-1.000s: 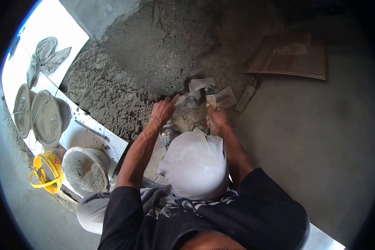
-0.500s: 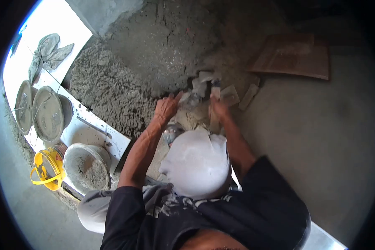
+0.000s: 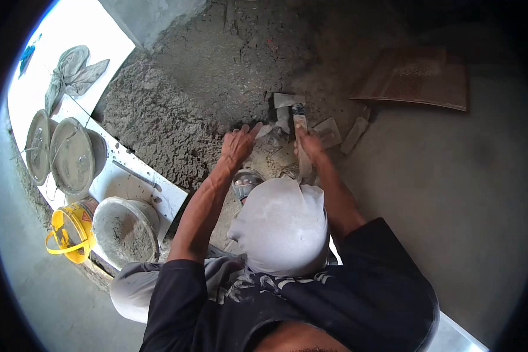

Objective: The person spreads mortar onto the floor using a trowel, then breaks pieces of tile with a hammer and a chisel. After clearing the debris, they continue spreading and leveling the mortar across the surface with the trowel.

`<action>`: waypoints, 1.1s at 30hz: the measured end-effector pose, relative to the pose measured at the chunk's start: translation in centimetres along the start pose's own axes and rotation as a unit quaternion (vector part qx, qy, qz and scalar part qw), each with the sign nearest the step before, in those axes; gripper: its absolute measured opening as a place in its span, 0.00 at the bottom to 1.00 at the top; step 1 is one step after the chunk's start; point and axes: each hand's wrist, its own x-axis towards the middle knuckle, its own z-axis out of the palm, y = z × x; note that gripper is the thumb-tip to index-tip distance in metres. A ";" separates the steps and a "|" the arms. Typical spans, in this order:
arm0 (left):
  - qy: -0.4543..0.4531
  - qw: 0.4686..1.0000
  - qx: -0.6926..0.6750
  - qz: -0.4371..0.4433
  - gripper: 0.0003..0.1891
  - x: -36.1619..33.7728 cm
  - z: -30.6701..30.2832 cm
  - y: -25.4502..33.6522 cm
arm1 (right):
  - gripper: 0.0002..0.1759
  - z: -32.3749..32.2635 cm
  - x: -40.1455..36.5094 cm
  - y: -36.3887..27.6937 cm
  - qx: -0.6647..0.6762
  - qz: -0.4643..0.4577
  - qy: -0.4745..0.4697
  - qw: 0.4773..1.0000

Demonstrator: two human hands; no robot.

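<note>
My right hand [image 3: 310, 145] is wrapped round the wooden handle of a hammer [image 3: 300, 120]. The hammer's metal head lies over several pale broken pieces. To its left, my left hand [image 3: 239, 145] has curled fingers, the index finger more stretched, closed on a pale flat piece [image 3: 264, 131] at the edge of the wet mortar [image 3: 158, 117]. Its fingertips are partly hidden. More flat pieces [image 3: 328, 132] lie right of the hammer, with a narrow one [image 3: 354, 135] beyond.
On the left stand two mortar-filled containers [image 3: 72, 156], a yellow bucket [image 3: 70, 234] and a grey bucket [image 3: 126, 232]. A cloth [image 3: 73, 76] lies on the white board [image 3: 114, 29]. A brown curved panel [image 3: 413, 82] is at the upper right. A sandaled foot [image 3: 246, 183] shows below my left hand.
The hammer, blurred before, now shows clearly, its head farther up and left over the broken pieces. My left hand has shifted only slightly.
</note>
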 end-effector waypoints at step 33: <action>-0.022 0.999 -0.007 -0.027 0.30 0.9 -0.2 -0.9 | 0.20 -0.6 -1.5 -0.5 -0.029 -0.055 0.031 0.998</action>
